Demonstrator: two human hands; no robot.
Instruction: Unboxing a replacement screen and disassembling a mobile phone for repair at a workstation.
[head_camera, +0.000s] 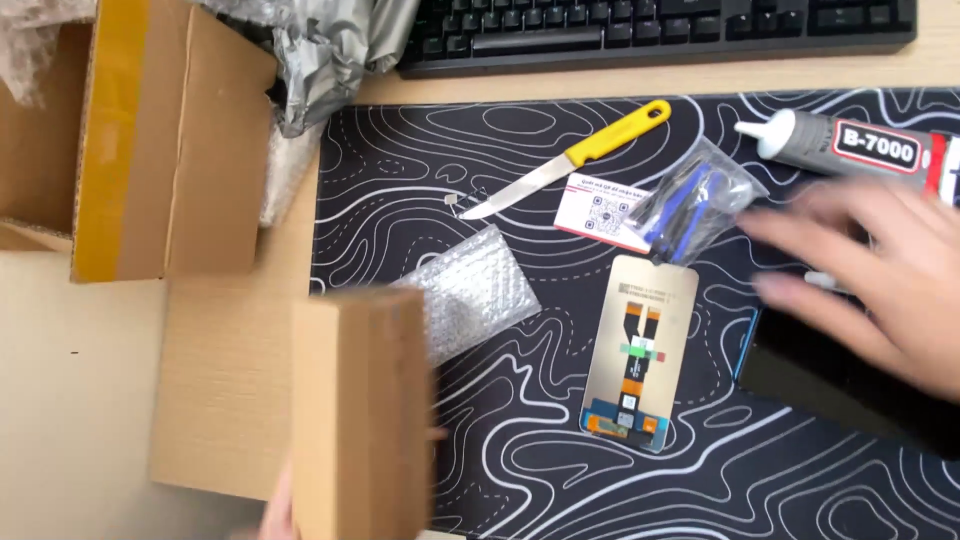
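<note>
Mostly hidden left hand (278, 505) behind cardboard box (350, 410), right hand (880, 275) blurred

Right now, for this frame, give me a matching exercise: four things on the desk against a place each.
Things:
1 yellow-handled knife
2 phone screen panel
3 glue tube
4 small cardboard box

Places:
A in the left hand, at the mat's left edge
B at the mat's top right, beyond the right hand
C mid-mat, connector side up
D below the keyboard, blade pointing left

Pairs: 1-D, 2-C, 3-B, 4-A
</note>
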